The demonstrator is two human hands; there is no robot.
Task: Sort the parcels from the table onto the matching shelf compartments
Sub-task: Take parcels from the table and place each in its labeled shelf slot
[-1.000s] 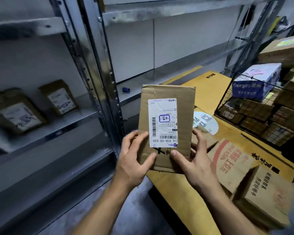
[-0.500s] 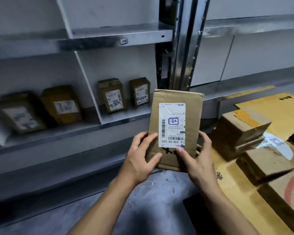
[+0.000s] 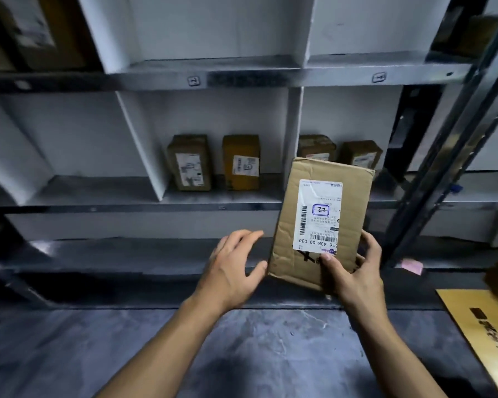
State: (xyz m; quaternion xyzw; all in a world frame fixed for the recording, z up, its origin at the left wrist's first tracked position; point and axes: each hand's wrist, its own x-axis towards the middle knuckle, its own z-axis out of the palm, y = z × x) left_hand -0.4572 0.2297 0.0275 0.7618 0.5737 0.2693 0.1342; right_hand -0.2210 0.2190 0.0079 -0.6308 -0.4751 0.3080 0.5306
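Observation:
A flat brown cardboard parcel (image 3: 316, 222) with a white label and a boxed handwritten mark is held upright in front of the shelf. My right hand (image 3: 354, 274) grips its lower right corner, thumb on the label's bottom edge. My left hand (image 3: 233, 268) is open beside the parcel's lower left edge, its thumb touching or nearly touching the cardboard. The grey metal shelf (image 3: 242, 206) has white dividers (image 3: 140, 145) forming compartments. Two parcels (image 3: 190, 162) (image 3: 241, 162) stand in the middle compartment. Two more (image 3: 316, 147) (image 3: 361, 153) stand in the compartment behind the held parcel.
A small tag (image 3: 193, 81) marks the upper shelf rail, another (image 3: 379, 77) sits further right. A metal upright (image 3: 449, 145) slants at right. Blurred parcels (image 3: 35, 30) fill the top left. A yellow cardboard sheet (image 3: 483, 331) covers the table corner at lower right. Grey floor lies below.
My view has swung left and up to face the shelf compartments. The parcel moved closer to the shelf. My left hand has let go of its lower left edge and opened.

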